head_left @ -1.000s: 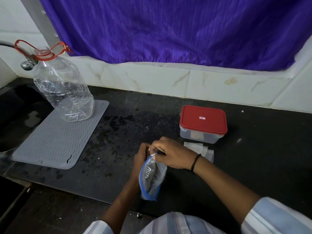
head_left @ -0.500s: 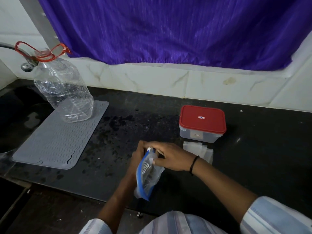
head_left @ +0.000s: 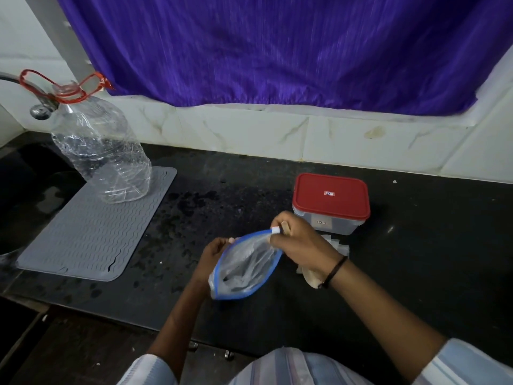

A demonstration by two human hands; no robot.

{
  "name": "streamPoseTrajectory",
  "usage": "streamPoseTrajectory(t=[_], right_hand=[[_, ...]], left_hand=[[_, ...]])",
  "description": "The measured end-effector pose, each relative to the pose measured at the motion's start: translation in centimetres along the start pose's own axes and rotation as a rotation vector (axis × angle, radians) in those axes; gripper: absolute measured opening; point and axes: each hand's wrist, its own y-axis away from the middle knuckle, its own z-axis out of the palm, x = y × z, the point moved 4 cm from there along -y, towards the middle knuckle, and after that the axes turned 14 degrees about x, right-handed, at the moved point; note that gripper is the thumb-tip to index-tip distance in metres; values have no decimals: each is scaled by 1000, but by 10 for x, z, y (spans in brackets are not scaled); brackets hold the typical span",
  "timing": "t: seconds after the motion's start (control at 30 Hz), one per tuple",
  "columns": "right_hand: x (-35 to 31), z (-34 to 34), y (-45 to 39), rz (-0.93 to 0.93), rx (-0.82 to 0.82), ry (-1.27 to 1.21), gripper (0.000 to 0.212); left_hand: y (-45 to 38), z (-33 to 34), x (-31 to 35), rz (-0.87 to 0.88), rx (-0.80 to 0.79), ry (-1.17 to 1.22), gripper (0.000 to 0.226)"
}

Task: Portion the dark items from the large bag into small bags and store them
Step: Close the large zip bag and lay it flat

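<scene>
Pulling the slider across has changed the large bag [head_left: 244, 266]: half a second ago it hung narrow and nearly upright between the hands at lower centre of the frame, and now it lies slanted with its blue-edged mouth spread wide. The right hand [head_left: 298, 245] pinches the white slider [head_left: 275, 230] at the upper right end of the mouth, fingers curled over the plastic. The left hand [head_left: 215, 255] grips the opposite end at the left, fingers folded round the rim. The bag is held just above the black tabletop [head_left: 416, 259]. Inside, something dark shows through the clear plastic, too blurred to identify. I judge the bag is now open enough to reach in, so portioning can begin. A few small bags [head_left: 337, 244] lie flat just right of the right hand, in front of the red-lidded container [head_left: 331, 197], which is closed and, by my guess, where the portions will go.
</scene>
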Motion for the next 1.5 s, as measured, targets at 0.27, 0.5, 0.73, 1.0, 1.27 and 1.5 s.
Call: streamPoseTrajectory(t=[0.27, 0.5, 0.73, 1.0, 1.27, 1.5], right_hand=[[14, 5, -5, 306, 188, -445, 8], [6, -19, -15, -37, 289, 231, 16], [7, -26, -6, 437, -81, -475, 14], [23, -9, -7, 600, -87, -823, 10], [15, -8, -10, 368, -99, -775, 17], [21, -14, -17, 37, 202, -263, 14]], left_hand=[[11, 9, -16, -338, -202, 131, 45], [18, 18, -10, -273, -173, 19, 21], [6, 1, -11, -389, -93, 165, 16], [37, -3, 9, 52, 144, 429, 73], [54, 1, 43, 608, 265, 105, 21], [48, 0, 60, 495, 239, 214, 19]])
